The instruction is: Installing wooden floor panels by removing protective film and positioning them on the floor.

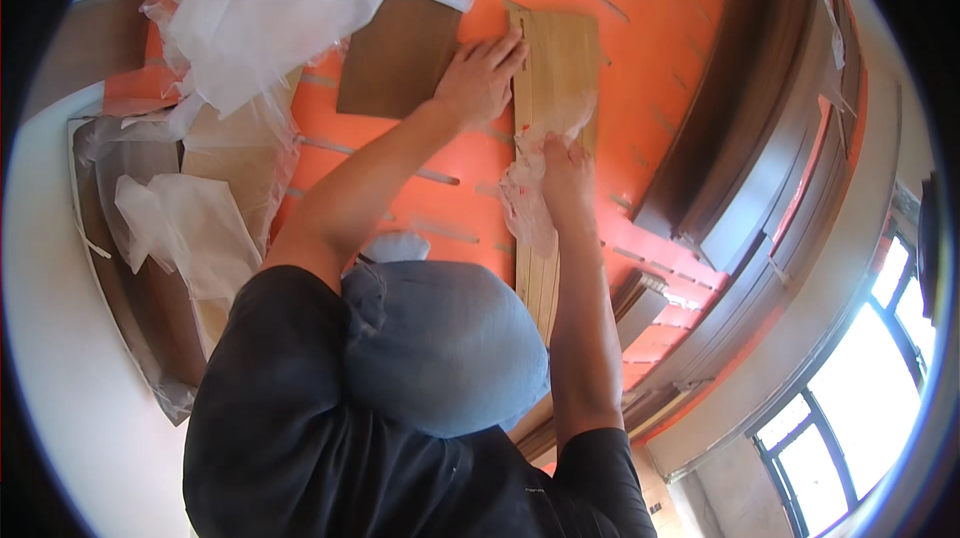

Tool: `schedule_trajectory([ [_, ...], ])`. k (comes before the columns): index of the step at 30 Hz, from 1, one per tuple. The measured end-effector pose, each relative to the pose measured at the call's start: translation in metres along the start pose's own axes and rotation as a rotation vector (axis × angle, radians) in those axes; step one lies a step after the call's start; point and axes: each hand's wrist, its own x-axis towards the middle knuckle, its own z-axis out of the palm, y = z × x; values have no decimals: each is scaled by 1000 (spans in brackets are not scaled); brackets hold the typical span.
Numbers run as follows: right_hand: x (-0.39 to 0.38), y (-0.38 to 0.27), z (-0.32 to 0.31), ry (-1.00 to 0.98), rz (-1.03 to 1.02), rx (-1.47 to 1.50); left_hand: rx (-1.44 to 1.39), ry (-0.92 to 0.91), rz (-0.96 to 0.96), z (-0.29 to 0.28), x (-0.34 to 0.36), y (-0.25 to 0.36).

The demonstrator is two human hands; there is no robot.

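A long tan wooden board (pixel 562 58) lies lengthwise in front of me on the orange floor covering (pixel 400 173). My left hand (pixel 482 78) rests at the board's left edge near its far end, fingers stretched out. Crumpled clear plastic film (pixel 528 208) lies across the middle of the board. My right hand (pixel 568 176) is closed on this film over the board's right side; its fingertips are partly hidden. Below the film, the board continues toward me and passes behind my knee (pixel 445 348).
Loose, cloudy plastic sheeting (pixel 270 13) covers the far left, beside a flat brown panel (pixel 395 53). More sheeting (pixel 185 228) lies over brown boards along the left wall. Dark brown mouldings (pixel 735 128) are stacked at the right, with a window (pixel 850 398) at the lower right.
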Motion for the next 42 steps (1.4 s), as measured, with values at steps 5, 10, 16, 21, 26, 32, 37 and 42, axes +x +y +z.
schedule_trajectory([
  [5,-15,-29,-13,-60,224,234,51,-44,15,-4,-8,4],
  [10,-20,-7,-32,-54,217,247,-299,-268,59,-34,-30,23],
  [16,-22,-15,-24,-7,233,314,-252,-172,504,19,-95,78],
  [21,-14,-56,-15,-36,188,339,719,-55,769,94,-119,57],
  [26,-22,-89,-34,-32,181,328,-487,44,308,53,-100,97],
  [32,-64,-177,-50,23,-457,101,-530,-77,256,36,-81,83],
  [37,-72,-213,-91,-70,-204,330,-604,-189,233,25,-68,89],
  [42,-102,-110,-81,82,-99,221,-651,-308,183,14,-55,82],
])
